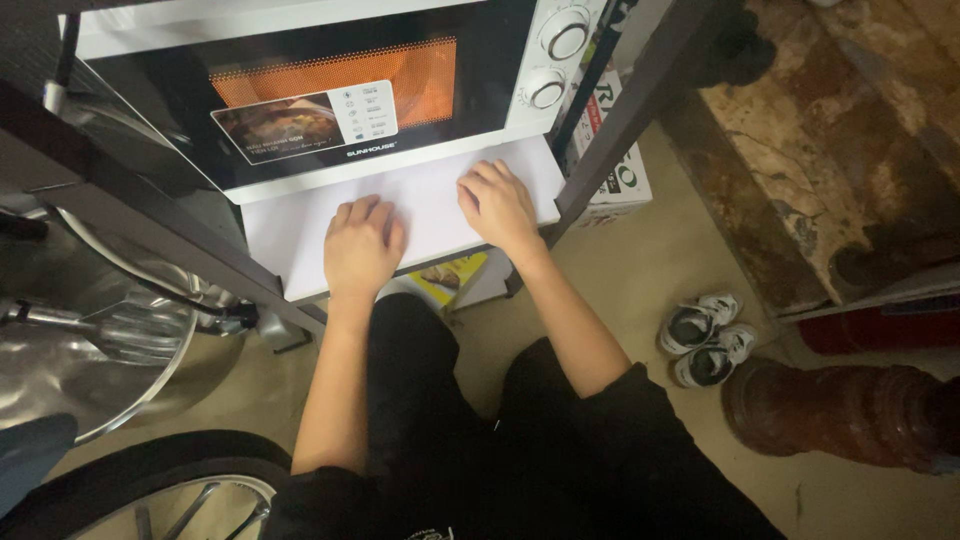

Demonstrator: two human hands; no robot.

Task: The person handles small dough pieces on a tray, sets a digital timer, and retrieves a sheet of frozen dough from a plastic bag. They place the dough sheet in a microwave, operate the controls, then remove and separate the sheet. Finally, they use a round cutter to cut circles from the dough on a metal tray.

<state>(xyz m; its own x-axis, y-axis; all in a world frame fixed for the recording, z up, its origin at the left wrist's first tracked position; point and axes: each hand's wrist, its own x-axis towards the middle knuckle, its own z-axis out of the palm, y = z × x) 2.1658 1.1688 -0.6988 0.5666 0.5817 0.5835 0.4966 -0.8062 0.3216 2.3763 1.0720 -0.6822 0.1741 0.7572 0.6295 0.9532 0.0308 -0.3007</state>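
My left hand (360,245) and my right hand (497,205) rest palm down, side by side, on a white shelf (430,195) in front of a white microwave oven (300,90). Both hands have their fingers curled loosely and hold nothing. The oven's dark door is shut and its inside glows orange behind the mesh window (400,75). A sticker sits on the door glass. Two round dials (555,60) are on the oven's right panel, just above my right hand.
Dark metal rack posts (640,105) frame the shelf. A large steel bowl with a slotted ladle (100,335) lies at left, a wheel (180,490) at bottom left. A pair of white sneakers (705,340), cardboard boxes (615,175) and a reddish-brown post (850,410) are on the floor at right.
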